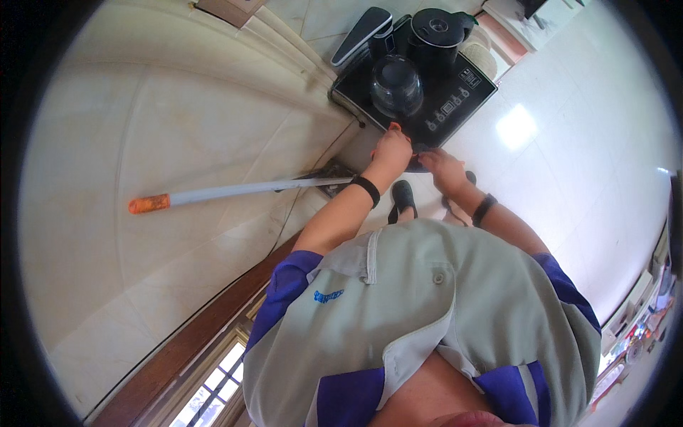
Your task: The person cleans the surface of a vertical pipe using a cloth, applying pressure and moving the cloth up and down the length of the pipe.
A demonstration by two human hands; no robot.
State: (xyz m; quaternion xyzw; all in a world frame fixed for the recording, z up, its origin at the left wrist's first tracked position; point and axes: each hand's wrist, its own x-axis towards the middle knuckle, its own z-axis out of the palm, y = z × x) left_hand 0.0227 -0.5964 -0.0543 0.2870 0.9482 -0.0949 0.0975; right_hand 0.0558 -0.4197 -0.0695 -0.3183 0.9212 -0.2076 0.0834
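Note:
My left hand (393, 151) is closed around an orange cloth (395, 126), which pokes out beyond the fingers and beside the wrist. Close to its right, my right hand (443, 164) has bent fingers at the front edge of a black tea appliance (453, 115); a little orange shows by it, but its grip is unclear. On the appliance's glossy top, a clear glass pot (396, 88) with a dark top stands just beyond my left hand. A black electric kettle (437, 32) stands behind the pot, beside a black-and-silver spout arm (365, 34).
A pale pole (229, 193) with an orange end slants across the left, by the tiled wall (176, 133). My dark shoes stand on the glossy tiled floor (549, 176). A woven round thing (480, 57) lies behind the appliance. A barred window (213, 387) shows at lower left.

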